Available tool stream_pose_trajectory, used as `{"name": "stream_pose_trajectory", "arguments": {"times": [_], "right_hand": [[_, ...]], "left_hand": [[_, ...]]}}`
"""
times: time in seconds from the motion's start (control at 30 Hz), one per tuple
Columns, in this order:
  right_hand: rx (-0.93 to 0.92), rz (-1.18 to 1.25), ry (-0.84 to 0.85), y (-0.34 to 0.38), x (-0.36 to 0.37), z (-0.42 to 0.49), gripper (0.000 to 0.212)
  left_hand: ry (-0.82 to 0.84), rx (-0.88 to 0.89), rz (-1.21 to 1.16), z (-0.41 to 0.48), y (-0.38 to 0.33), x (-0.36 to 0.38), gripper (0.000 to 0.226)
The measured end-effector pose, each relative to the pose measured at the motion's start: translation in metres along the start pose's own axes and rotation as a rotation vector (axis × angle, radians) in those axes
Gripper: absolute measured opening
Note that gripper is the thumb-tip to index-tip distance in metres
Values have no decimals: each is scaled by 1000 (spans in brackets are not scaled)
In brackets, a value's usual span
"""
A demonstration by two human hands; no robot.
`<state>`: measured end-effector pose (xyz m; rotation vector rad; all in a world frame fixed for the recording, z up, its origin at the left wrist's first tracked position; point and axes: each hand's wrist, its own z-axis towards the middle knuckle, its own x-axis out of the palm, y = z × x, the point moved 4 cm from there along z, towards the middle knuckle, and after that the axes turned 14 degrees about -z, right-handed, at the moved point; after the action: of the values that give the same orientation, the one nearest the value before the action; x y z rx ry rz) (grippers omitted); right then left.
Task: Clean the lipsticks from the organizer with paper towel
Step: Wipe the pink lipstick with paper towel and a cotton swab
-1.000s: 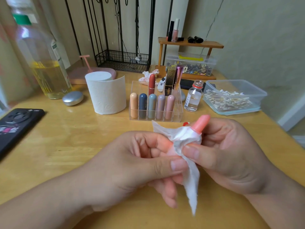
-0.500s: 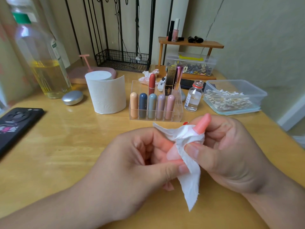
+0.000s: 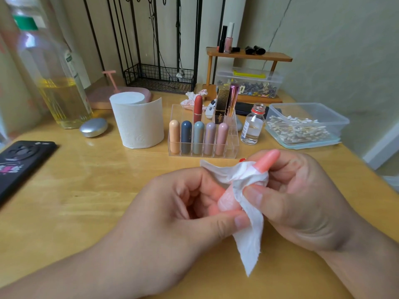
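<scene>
I see the lipstick (image 3: 267, 161) slanting up and away between both hands, left hand (image 3: 172, 212) pinching its near end, right hand (image 3: 302, 201) gripping the paper towel (image 3: 250, 240) round its middle, nearer the bare tip.

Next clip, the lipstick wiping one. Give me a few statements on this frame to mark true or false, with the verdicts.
1. The left hand and right hand both hold the coral lipstick, with the towel wrapped round it. True.
2. The organizer has five lipsticks in its front row. True.
3. The tissue roll stands right of the organizer. False: it stands left of it.
4. The swab box is closed with a lid. False: it is open on top, and the swabs show.
</scene>
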<state>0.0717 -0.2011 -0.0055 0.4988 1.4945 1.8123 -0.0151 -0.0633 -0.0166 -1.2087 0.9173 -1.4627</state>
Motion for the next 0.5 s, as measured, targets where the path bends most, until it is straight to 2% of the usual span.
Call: {"name": "stream_pose_trajectory", "arguments": {"times": [0.07,0.17,0.27,0.4,0.47,0.5], "right_hand": [[19,10,-10,-1,0,0,20],[54,78,12,-6,0,2,47],[37,150,62,-4,3,2,47],[12,294,215,6,11,-1,35],[7,238,180,5,9,-1,32],[0,213,159,5,8,0,32]], "left_hand": [[-5,-20,-4,2,1,-1,23],[-12,-26,-10,6,5,-6,23],[91,-63,-47,9,7,-8,24],[408,-305,-398,6,5,5,32],[429,-354,-521,6,7,6,32],[389,-337,-516,8,9,5,32]]}}
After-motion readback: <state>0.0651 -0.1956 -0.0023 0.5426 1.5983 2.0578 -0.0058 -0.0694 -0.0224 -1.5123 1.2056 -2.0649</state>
